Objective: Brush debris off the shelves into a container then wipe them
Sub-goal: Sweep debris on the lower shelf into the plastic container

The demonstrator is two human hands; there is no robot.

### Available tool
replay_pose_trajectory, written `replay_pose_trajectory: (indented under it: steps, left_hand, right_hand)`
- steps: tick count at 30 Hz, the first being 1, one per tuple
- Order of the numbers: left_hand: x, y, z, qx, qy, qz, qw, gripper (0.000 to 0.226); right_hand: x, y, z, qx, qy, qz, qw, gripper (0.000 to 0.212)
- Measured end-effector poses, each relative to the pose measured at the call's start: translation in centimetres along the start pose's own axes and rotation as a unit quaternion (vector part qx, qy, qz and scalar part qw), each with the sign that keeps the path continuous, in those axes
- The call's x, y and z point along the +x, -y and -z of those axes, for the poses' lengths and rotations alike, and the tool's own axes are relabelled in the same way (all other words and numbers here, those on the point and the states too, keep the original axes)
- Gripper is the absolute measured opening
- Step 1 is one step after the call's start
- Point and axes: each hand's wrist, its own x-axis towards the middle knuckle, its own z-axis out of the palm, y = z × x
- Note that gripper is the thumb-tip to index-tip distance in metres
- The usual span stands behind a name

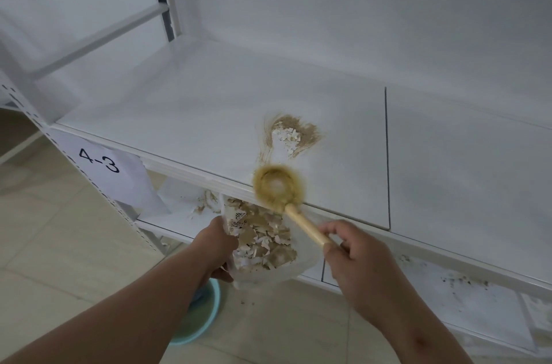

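Note:
A white shelf point(209, 101) carries a pile of tan dust and white paper scraps point(291, 133) near its front. My right hand point(355, 256) grips the wooden handle of a round brush point(279, 186), whose blurred bristle head sits at the shelf's front edge, just below the pile. My left hand point(216, 247) holds a clear plastic bag point(263, 241) under that edge. The bag holds several scraps and dust.
A lower shelf point(466, 307) shows more dust specks and scraps. A paper label reading 4-3 point(104, 166) hangs on the perforated left upright. A light blue bucket point(200, 319) stands on the tiled floor beneath my left arm.

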Motion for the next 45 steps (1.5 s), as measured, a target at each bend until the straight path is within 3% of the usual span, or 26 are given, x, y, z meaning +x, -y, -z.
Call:
replay_pose_trajectory:
  steps: [4, 10, 15, 22, 25, 33, 37, 45]
  left_hand:
    - [0.7, 0.3, 0.8, -0.015, 0.003, 0.011, 1.000, 0.048]
    - [1.8, 0.6, 2.2, -0.038, -0.007, 0.012, 0.999, 0.053]
    - [2.5, 0.4, 2.7, -0.033, -0.023, 0.005, 0.999, 0.048]
    - [3.0, -0.2, 2.8, -0.029, -0.018, 0.008, 0.999, 0.044]
    - [3.4, -0.3, 2.7, -0.027, -0.006, 0.011, 1.000, 0.053]
    - [4.3, -0.9, 2.6, -0.031, 0.015, 0.022, 0.999, 0.046]
    - [4.6, -1.3, 2.4, -0.026, 0.015, 0.020, 0.999, 0.045]
    - [4.4, -2.4, 1.4, 0.000, -0.008, 0.005, 1.000, 0.059]
  right_hand:
    - [2.6, 0.3, 0.2, -0.048, -0.057, -0.015, 0.997, 0.021]
    - [1.9, 0.9, -0.7, -0.056, 0.007, 0.012, 0.998, 0.021]
    - [4.1, 2.4, -1.0, -0.050, -0.039, 0.027, 0.998, 0.023]
    - [3.9, 3.5, -2.4, -0.113, 0.038, 0.039, 0.992, 0.023]
    - [2.4, 3.6, -0.7, -0.080, 0.060, 0.026, 0.995, 0.022]
    - [11.5, 2.3, 1.8, -0.014, -0.131, -0.005, 0.991, 0.026]
    - [16.3, 1.3, 2.6, -0.022, -0.177, -0.035, 0.983, 0.029]
    - [15.2, 1.2, 0.9, -0.065, -0.082, -0.042, 0.994, 0.035]
